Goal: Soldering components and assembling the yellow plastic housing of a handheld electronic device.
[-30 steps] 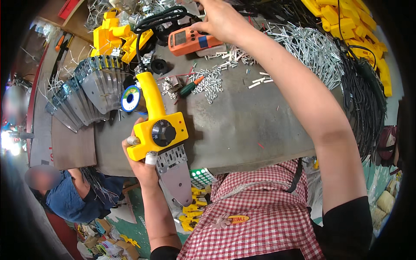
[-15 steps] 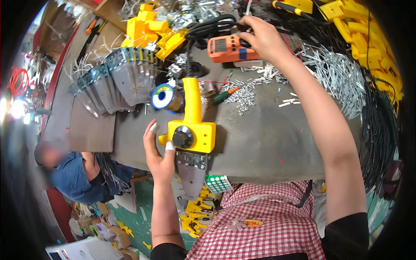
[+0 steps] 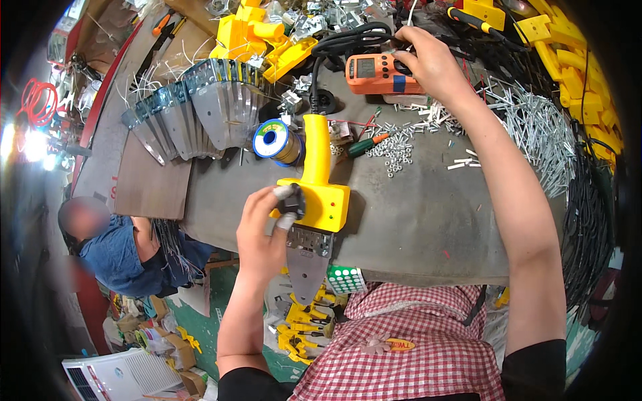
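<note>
A yellow hand-held pipe welder [image 3: 315, 150] lies on the bench, its grey metal plate [image 3: 309, 262] jutting past the near edge. My left hand [image 3: 261, 234], with pale covers on thumb and forefinger tips, pinches the black dial knob [image 3: 292, 202] on its body. Farther right, my right hand [image 3: 435, 65] is closed at the upper right end of an orange meter [image 3: 376, 73] with a small screen. What its fingertips grip there is hidden. The welder's black cord [image 3: 351, 40] runs up from the handle and loops toward those fingers.
A solder spool [image 3: 286, 146] and green-handled screwdriver [image 3: 366, 145] lie beside the welder. Metal plates [image 3: 224, 110] stand fanned at left; nuts [image 3: 400, 152], long screws [image 3: 535, 130] and yellow housings [image 3: 562, 60] lie right. Another person [image 3: 127, 250] sits at far left.
My left hand has gone from spread fingers beside the welder to pinching its knob, which now looks tilted. My right hand stays at the meter. The whole view has shifted slightly.
</note>
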`<state>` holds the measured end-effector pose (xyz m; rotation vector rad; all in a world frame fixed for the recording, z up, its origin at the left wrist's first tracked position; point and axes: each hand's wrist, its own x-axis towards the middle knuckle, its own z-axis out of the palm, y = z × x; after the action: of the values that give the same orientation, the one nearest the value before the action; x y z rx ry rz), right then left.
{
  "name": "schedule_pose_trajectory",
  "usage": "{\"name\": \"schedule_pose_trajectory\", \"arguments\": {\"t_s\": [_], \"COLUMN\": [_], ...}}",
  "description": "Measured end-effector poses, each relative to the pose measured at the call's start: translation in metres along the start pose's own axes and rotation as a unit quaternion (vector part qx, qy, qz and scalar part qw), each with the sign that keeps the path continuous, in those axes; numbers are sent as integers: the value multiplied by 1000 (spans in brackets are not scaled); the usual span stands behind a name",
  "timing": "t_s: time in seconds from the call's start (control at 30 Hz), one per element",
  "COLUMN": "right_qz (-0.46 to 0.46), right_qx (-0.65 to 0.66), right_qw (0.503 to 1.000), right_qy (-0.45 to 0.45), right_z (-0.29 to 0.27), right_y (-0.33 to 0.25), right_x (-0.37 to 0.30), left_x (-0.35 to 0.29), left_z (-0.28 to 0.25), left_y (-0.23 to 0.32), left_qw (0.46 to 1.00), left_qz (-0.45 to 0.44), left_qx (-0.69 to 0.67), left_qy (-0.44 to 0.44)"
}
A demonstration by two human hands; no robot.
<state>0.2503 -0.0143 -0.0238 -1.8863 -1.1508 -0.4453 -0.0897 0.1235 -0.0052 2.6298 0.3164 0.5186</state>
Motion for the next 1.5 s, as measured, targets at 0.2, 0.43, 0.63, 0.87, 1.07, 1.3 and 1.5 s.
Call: {"name": "schedule_pose_trajectory", "arguments": {"t_s": [0.2, 0.43, 0.63, 0.87, 1.07, 1.3, 1.5], "right_qz": [-4, 16, 14, -11, 6, 50, 127], "right_qx": [5, 3, 13, 11, 11, -15, -18], "right_qw": [1000, 1000, 1000, 999, 1000, 998, 991], "right_qy": [8, -12, -12, 29, -9, -21, -40], "right_z": [1, 1, 0, 5, -2, -4, -13], "right_y": [-2, 0, 1, 0, -4, -15, -31], "right_x": [1, 1, 1, -4, -1, 2, 2], "left_x": [-9, -9, -10, -20, -32, -38, -43], "left_z": [0, 1, -3, -3, -3, 1, 3], "left_y": [-25, -17, -4, 6, 4, 3, 8], "left_qw": [908, 916, 937, 938, 756, 676, 691], "left_qz": [-145, -149, -134, -123, -197, -200, -246], "left_qx": [-389, -369, -318, -318, -612, -698, -668], "left_qy": [60, 47, 50, 70, 118, 125, 129]}}
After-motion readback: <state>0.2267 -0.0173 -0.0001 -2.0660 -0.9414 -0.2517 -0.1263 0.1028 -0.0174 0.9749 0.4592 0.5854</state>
